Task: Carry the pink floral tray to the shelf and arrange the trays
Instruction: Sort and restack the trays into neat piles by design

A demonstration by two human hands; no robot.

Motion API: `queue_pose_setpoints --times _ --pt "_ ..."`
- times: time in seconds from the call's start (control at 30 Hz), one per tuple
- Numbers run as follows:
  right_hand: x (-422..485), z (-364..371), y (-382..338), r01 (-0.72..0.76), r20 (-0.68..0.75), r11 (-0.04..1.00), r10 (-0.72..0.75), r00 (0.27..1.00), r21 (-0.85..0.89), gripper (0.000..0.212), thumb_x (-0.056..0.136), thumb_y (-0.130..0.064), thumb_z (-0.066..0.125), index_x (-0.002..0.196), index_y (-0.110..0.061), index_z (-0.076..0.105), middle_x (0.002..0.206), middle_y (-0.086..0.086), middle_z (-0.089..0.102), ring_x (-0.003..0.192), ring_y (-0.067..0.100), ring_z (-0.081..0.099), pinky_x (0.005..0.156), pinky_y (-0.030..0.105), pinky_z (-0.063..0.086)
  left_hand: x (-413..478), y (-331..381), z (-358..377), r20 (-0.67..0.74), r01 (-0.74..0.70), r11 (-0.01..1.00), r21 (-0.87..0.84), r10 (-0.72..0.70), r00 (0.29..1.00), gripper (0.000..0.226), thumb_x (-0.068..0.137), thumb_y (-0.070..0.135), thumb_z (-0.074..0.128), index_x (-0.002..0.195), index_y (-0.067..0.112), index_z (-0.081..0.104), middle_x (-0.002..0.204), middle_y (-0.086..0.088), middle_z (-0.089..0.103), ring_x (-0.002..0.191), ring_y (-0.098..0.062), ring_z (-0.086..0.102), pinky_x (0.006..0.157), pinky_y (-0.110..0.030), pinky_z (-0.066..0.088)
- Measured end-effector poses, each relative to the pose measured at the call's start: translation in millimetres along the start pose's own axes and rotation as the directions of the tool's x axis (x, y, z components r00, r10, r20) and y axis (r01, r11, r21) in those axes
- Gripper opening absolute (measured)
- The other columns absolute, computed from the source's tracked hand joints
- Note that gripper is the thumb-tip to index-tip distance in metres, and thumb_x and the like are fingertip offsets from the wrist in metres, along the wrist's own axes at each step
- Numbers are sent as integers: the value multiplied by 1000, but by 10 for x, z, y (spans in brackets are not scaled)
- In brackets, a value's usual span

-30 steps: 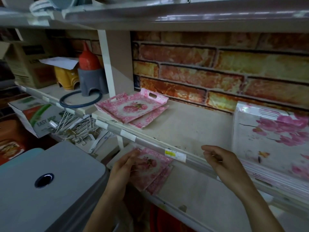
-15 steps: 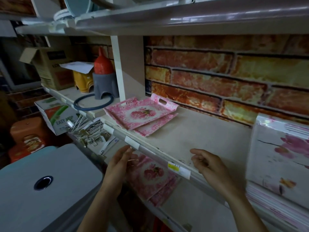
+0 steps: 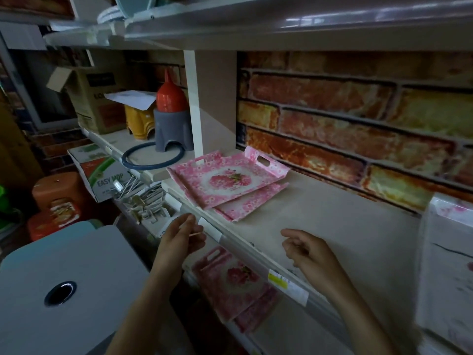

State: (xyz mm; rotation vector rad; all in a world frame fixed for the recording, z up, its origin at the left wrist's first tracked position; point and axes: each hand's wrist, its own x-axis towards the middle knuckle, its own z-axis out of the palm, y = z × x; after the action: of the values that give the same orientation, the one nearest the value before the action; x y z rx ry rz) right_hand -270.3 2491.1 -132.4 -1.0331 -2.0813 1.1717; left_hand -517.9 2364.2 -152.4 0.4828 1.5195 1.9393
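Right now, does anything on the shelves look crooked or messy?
Yes. On the upper shelf, the top pink floral tray sits twisted on the tray beneath, whose corner pokes out. The lower-shelf pair looks misaligned too.

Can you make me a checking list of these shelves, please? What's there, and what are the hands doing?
Surface: pale upper shelf with labels on its front edge; a lower shelf beneath it.
Job's things: two pink flower trays stacked crookedly on the upper shelf; more pink trays on the lower shelf.
Clutter: blue ring, grey stand with a red top, yellow stool, cardboard box, metal clips.
Hands: left hand by the shelf edge, can't tell if it pinches anything; right hand over the upper shelf, fingers loosely curled, holding nothing.
Cables: nothing seen.
Surroundings: brick-pattern wall, grey lid with a hole, white flowery pack.
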Motion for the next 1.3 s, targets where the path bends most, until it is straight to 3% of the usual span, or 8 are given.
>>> queue_pose_setpoints --times 0.2,0.43,0.57,0.7,0.87,1.03,1.2,1.3 --pt "381 244 -236 -10 27 999 9 1000 45 29 97 -24 56 125 -27 62 97 -5 69 85 4 68 80 29 58 530 179 -70 13 84 996 23 -85 996 38 98 40 56 128 17 53 117 -17 65 102 -31 68 80 -37 58" --pt "703 601 -492 -32 80 989 21 997 146 29 98 -25 56 127 -25 59 112 -5 67 91 -2 67 72 14 54 1121 195 -107 34 185 981 61 -188 982 44 98 39 57 129 8 57 110 -19 71 95 -30 73 88 -41 58" --pt "838 788 -569 -65 106 986 49 993 156 35 97 -31 57 131 -23 57 115 -5 66 93 0 69 89 26 56 1309 156 -128 49 238 970 56 -241 969 34 101 27 54 126 4 57 110 -23 71 90 -30 74 72 -33 60" --pt "971 939 -667 -85 113 983 67 991 161 37 96 -33 58 132 -26 55 123 -8 62 105 3 64 101 33 50 1361 176 -142 79 246 968 45 -249 965 28 101 19 55 119 -2 59 98 -18 75 83 -28 75 70 -33 62" --pt "1073 1067 -760 -102 148 966 68 987 239 13 98 -24 56 106 -31 63 99 -17 71 95 0 67 90 24 55 1354 249 -163 146 236 969 74 -244 959 26 99 15 57 108 -7 65 99 -23 74 95 -33 72 75 -32 61" --pt "1196 1156 -725 -190 132 940 158 979 285 39 96 -29 58 121 1 53 122 26 56 99 19 70 91 30 56 1319 241 -107 164 236 971 45 -240 957 23 95 11 61 106 -9 66 106 -28 71 92 -34 68 80 -36 60" --pt "1256 1203 -726 -255 102 884 234 967 391 57 96 -29 58 144 -12 31 124 13 57 84 17 74 86 36 59 1122 223 33 181 227 974 -13 -221 958 18 94 4 59 107 -7 65 99 -23 74 83 -30 73 67 -30 59" --pt "1268 1164 -661 -144 -26 892 172 985 428 53 95 -20 58 140 -25 32 103 4 71 86 21 74 80 49 60 1028 255 163 202 231 971 -65 -214 956 22 93 1 60 112 -8 61 103 -24 73 82 -30 74 66 -28 60"
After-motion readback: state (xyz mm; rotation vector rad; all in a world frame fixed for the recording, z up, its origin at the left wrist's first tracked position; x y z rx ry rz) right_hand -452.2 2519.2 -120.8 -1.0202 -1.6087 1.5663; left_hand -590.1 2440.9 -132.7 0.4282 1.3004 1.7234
